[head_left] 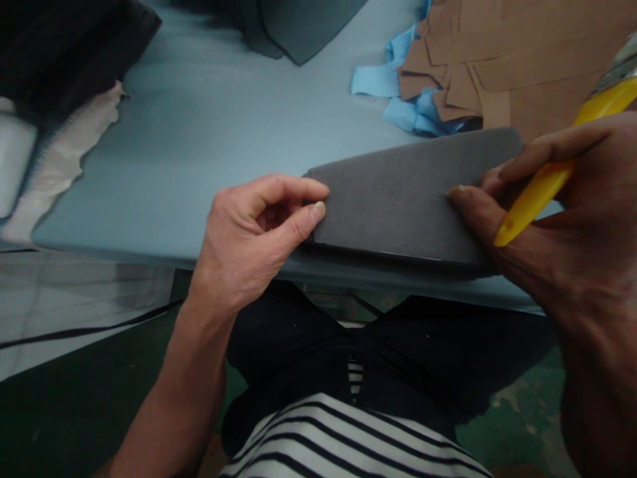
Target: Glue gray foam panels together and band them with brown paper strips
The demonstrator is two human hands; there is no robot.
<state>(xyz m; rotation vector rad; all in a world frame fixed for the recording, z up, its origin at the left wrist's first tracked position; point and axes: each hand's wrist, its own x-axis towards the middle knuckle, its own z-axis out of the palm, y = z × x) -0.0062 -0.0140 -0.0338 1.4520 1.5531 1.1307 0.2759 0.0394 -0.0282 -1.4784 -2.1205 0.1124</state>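
A dark grey flat piece (398,199), tapered with a rounded right end, lies near the front edge of the table, apparently on top of other dark layers. Thumb and index finger of my left hand (253,232) pinch its left edge. At the other end, my right hand (572,199) grips the piece, thumb on top and some fingers hidden. Tucked across that same hand is a brush with a yellow handle (540,192); its metal collar shows at the upper right and its bristles are out of view.
Brown cut pieces (537,53) overlap at the back right, with light blue scraps (381,79) beside them. Dark sheets (303,26) lie at the back. On the left are a black bundle (70,53), a ragged pale cloth (74,153) and a white object (14,162). The blue-grey table (164,166) ends before my lap.
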